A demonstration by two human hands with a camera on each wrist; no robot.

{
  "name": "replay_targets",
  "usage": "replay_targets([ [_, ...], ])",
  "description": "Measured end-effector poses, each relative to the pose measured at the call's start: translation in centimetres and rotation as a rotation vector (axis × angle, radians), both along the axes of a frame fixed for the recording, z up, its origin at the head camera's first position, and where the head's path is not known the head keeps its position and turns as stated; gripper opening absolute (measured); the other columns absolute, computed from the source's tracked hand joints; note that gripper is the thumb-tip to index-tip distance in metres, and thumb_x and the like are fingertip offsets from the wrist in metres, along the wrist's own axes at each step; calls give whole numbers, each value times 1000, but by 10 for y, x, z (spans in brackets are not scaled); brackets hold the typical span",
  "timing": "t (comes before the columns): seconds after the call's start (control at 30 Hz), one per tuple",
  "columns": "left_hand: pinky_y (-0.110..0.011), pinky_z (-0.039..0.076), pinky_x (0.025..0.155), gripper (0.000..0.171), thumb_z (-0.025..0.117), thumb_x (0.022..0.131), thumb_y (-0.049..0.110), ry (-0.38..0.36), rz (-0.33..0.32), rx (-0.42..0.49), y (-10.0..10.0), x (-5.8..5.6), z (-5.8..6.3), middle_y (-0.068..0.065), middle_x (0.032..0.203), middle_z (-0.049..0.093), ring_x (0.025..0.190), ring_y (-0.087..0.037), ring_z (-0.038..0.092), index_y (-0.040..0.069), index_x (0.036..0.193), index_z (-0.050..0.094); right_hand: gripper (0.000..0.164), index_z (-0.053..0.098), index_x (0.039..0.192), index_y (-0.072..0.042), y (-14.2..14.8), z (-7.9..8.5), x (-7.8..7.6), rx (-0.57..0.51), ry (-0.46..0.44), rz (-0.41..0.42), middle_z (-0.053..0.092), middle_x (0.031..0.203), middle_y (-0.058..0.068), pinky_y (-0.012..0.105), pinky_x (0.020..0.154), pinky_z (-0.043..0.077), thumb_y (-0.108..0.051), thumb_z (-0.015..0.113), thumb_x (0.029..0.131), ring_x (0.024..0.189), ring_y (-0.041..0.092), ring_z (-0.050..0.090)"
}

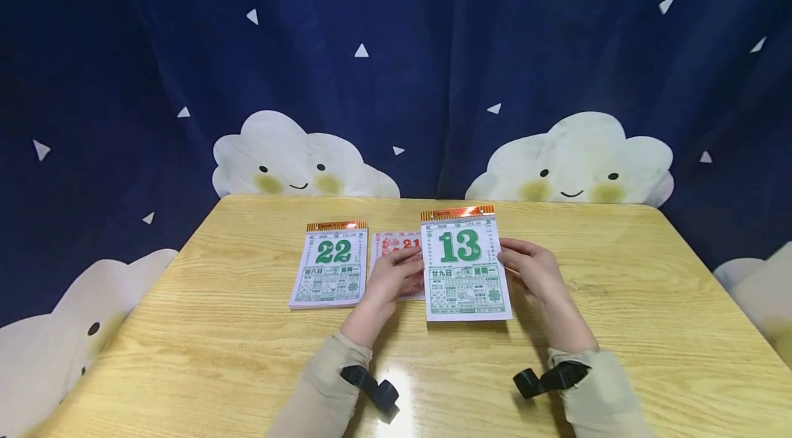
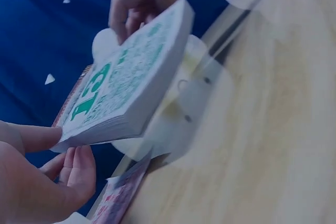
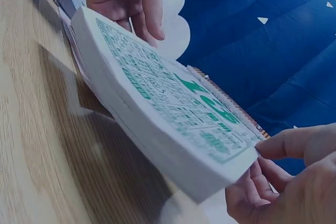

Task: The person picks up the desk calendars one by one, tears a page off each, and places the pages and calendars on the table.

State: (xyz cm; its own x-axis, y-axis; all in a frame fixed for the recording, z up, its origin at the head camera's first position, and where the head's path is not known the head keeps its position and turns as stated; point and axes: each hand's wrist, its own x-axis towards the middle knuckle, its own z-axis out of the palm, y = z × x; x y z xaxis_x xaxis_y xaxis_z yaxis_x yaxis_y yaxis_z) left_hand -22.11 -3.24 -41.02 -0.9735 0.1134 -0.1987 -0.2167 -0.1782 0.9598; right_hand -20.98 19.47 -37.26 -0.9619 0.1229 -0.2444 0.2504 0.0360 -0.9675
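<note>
Between both hands a thick tear-off calendar pad [image 1: 468, 266] is held above the table, its top sheet printed with a green 13 and its top edge bound in red and gold. The left hand [image 1: 396, 276] pinches its left side, thumb on the face and fingers beneath, as the left wrist view shows. On the opposite side the right hand [image 1: 537, 271] grips the edge in the same way. Partly hidden behind the left hand lies a red-printed calendar sheet or pad [image 1: 383, 245] with a 21. Left of that, another calendar pad [image 1: 328, 266] shows a green 22.
A light wood table [image 1: 204, 328] stands under everything. Behind it hangs a dark blue curtain [image 1: 396, 25] with white triangles and smiling clouds. Each sleeve carries a black wrist camera [image 1: 551, 379].
</note>
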Motion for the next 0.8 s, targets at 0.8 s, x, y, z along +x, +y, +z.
replay_targets([
  [0.8, -29, 50, 81, 48, 31, 99, 17, 128, -335, 389, -25, -14, 5, -3, 122, 51, 96, -13, 58, 32, 144, 23, 49, 41, 132, 3, -15, 1, -17, -160, 133, 51, 55, 95, -5, 19, 72, 50, -8, 58, 88, 83, 3, 57],
])
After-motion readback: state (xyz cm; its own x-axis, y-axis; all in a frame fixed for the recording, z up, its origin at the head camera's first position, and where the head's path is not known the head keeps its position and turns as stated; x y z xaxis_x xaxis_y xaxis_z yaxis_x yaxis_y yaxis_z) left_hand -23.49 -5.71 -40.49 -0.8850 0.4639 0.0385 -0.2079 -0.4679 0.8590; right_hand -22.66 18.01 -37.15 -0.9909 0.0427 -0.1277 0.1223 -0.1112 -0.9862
